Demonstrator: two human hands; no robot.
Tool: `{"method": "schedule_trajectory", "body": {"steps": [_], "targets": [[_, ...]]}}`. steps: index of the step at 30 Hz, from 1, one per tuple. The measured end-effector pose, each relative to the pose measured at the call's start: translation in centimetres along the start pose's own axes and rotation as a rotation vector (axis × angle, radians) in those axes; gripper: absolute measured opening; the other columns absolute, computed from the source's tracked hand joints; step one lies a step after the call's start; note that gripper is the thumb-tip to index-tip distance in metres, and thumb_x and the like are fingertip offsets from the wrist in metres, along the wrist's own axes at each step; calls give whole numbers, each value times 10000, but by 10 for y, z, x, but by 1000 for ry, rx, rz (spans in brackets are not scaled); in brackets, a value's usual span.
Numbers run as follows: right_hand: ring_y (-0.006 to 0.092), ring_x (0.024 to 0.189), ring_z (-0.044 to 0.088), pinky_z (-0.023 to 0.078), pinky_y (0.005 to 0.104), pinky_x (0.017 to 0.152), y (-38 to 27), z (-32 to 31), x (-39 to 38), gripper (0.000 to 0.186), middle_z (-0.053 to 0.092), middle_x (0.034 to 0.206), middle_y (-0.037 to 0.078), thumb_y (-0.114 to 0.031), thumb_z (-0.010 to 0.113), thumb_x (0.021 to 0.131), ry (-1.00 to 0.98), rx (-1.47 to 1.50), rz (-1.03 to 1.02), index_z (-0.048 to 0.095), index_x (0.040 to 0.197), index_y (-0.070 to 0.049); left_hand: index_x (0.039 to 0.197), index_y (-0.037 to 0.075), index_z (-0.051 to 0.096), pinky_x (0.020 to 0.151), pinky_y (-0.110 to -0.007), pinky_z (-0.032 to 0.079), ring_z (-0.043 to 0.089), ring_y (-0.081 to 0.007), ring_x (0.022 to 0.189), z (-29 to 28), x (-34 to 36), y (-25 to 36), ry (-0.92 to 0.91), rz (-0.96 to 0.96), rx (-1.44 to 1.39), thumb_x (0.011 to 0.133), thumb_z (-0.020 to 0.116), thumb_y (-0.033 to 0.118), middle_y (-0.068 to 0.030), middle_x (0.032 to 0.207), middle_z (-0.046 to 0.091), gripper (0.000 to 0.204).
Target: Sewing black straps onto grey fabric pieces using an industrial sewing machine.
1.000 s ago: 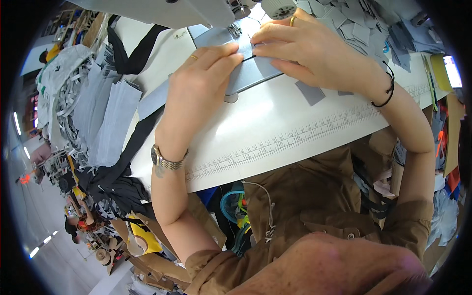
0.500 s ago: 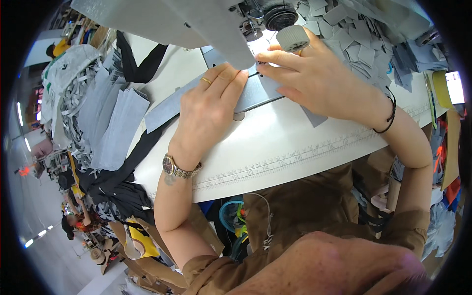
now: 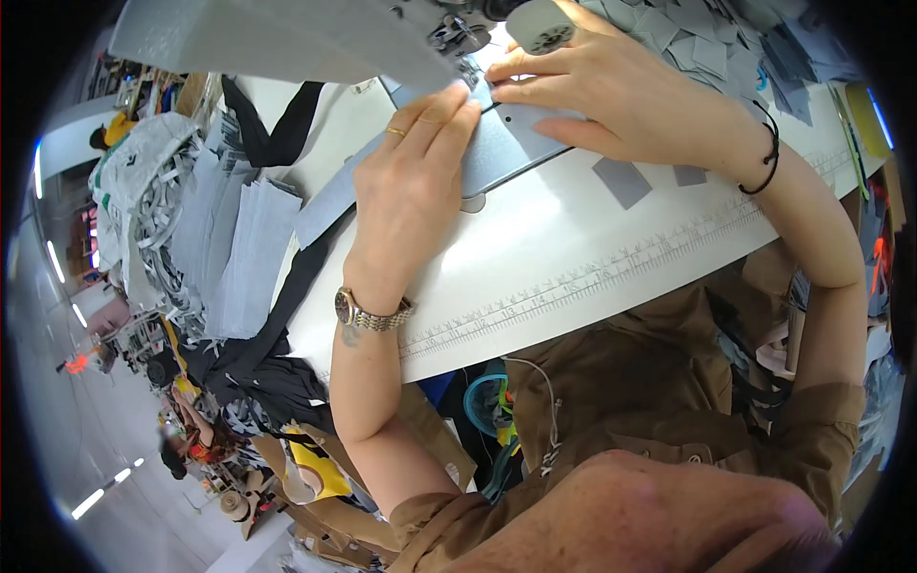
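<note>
A long grey fabric strip (image 3: 330,202) runs under my left hand (image 3: 411,186) toward the sewing machine's needle area (image 3: 468,72). The left fingers are pressed together on the strip, fingertips close to the presser foot; the thumb is hidden. My right hand (image 3: 616,100) lies across the metal bed plate (image 3: 511,148), its fingers stretched toward the needle and the thumb apart. Whether its fingertips touch fabric cannot be made out. Near that hand, two small grey pieces (image 3: 621,181) lie on the white table (image 3: 535,239).
Overhead hangs the machine's white arm (image 3: 267,33), with a round knob (image 3: 540,27) above my right hand. Grey strips are stacked (image 3: 253,258) at left beside black fabric (image 3: 272,124). Small grey pieces (image 3: 702,48) are heaped at the far right. A printed ruler (image 3: 573,282) follows the table's front edge.
The view has shifted, so the machine sits higher in it. A second small grey piece shows beside the right hand, where the hand covered it before. Both hands stay close to the needle.
</note>
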State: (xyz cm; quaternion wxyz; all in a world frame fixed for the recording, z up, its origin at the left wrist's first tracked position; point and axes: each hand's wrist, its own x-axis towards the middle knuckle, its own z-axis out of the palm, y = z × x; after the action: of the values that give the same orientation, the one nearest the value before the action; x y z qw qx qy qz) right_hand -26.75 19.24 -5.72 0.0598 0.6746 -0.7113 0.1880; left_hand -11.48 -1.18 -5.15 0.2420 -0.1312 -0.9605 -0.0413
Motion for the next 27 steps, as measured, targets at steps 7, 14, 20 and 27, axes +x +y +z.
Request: {"method": "schedule_trajectory", "body": {"steps": [7, 14, 20, 27], "targets": [[238, 1161, 635, 323, 513, 1173, -3, 4, 0, 403, 625, 1430, 27, -205, 675, 942, 29, -82, 10, 656, 1331, -100, 1125, 40, 717, 857, -395, 586, 709, -311, 1072, 6, 6, -15, 22, -42, -3, 839, 639, -48, -106, 1189, 730, 310], [242, 1083, 603, 410, 445, 950, -3, -6, 6, 257, 645, 1175, 63, -220, 645, 894, 31, -148, -89, 666, 1096, -62, 1201, 90, 703, 1015, -454, 516, 650, -290, 1191, 15, 1, -19, 68, -50, 99, 873, 653, 10, -72, 1198, 730, 341], [286, 1414, 450, 263, 555, 1211, -10, -24, -6, 710, 534, 1511, 61, -490, 694, 865, -124, -114, -78, 560, 1452, -112, 1320, 12, 613, 1209, -523, 327, 475, -374, 1415, 16, -2, -16, -178, -118, 241, 946, 535, 64, -196, 1418, 602, 385], [260, 1467, 380, 151, 560, 1286, -1, -20, -13, 948, 466, 1566, 39, -680, 652, 741, -66, -378, -61, 482, 1529, -181, 1057, 75, 716, 997, -436, 521, 630, -252, 1141, -46, -94, 18, 1, -18, 401, 809, 733, 135, -52, 1165, 699, 256]]}}
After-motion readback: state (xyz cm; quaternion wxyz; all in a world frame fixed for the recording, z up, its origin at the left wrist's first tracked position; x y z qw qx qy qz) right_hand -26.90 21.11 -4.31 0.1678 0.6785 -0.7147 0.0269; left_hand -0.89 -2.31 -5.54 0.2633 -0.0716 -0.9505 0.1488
